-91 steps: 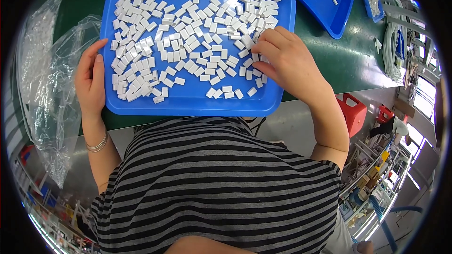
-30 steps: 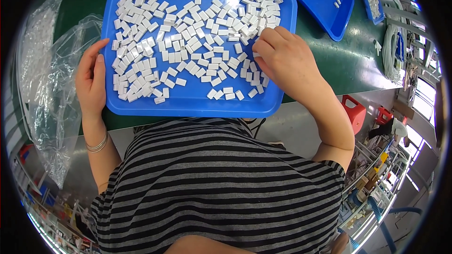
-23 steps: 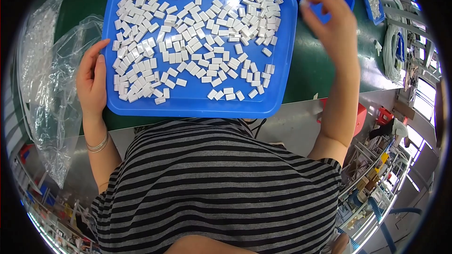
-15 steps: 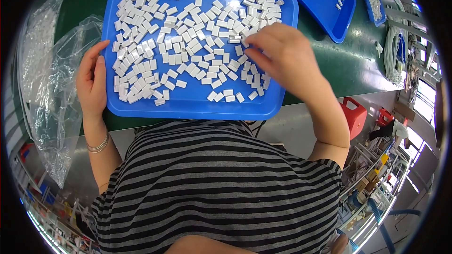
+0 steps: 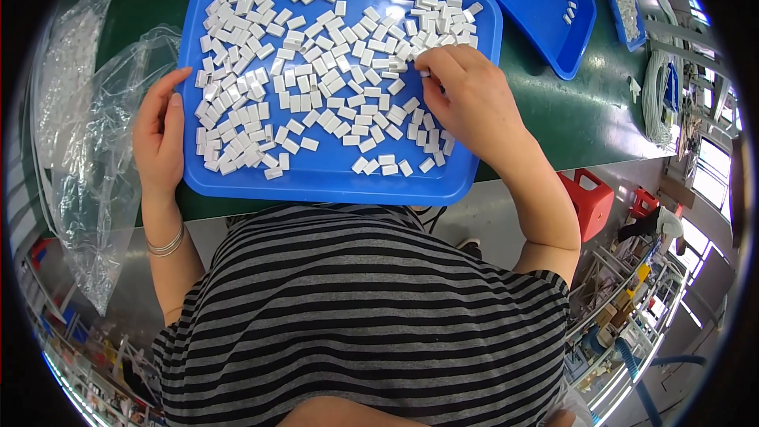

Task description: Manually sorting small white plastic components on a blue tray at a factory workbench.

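Observation:
A blue tray [image 5: 340,182] lies on the green table, covered with several small white rectangular pieces [image 5: 316,71]. My left hand [image 5: 160,130] rests flat against the tray's left rim, fingers straight. My right hand [image 5: 470,99] is over the tray's right part, fingers curled, with thumb and forefinger pinching one small white piece [image 5: 425,73] among the others.
Crumpled clear plastic bags [image 5: 87,134] lie left of the tray. A second blue tray [image 5: 545,24] with a few white pieces sits at the upper right, a third one beyond it. A red stool [image 5: 589,202] stands below the table edge.
My right hand swung out to the second tray at the upper right, then came back over the near tray and now pinches a piece. The left hand has stayed put.

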The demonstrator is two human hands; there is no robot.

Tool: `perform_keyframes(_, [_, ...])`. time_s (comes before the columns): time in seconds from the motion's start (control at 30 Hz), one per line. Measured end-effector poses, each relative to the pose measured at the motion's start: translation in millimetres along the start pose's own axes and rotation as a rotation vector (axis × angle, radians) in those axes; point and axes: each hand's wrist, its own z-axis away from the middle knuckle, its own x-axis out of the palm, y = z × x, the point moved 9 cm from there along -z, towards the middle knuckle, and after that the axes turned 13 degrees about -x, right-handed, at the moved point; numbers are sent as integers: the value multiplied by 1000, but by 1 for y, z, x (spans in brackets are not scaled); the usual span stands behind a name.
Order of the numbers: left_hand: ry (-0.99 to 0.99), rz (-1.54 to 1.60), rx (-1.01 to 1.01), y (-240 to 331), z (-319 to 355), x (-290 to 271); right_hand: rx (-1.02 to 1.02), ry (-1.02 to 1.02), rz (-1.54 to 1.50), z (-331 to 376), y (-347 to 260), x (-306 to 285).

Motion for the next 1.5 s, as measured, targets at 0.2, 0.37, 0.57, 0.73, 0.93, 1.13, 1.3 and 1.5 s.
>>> perform_keyframes(0.2, [1, 0, -5, 1, 1, -1, 62, 28, -70, -2, 5, -6])
perform_keyframes(0.37, [8, 3, -13, 1, 1, -1, -62, -24, 110, -7, -5, -1])
perform_keyframes(0.57, [14, 2, -27, 2, 2, 0, -68, 0, 49, -21, 0, -10])
perform_keyframes(0.73, [31, 17, -28, 4, 3, -1, -122, -44, 93, -31, -1, -2])
perform_keyframes(0.93, [27, 7, -39, 3, 3, -1, -9, 161, -27, -30, 34, -36])
perform_keyframes(1.13, [5, 5, -22, 7, 0, 3, 327, 334, 194, -2, 139, -100])
perform_keyframes(1.3, [30, -14, -62, 3, 5, -2, -103, 214, 155, -41, 62, -53])
perform_keyframes(1.5, [28, -9, -40, 4, 4, -1, -365, 24, 28, -58, -7, -4])
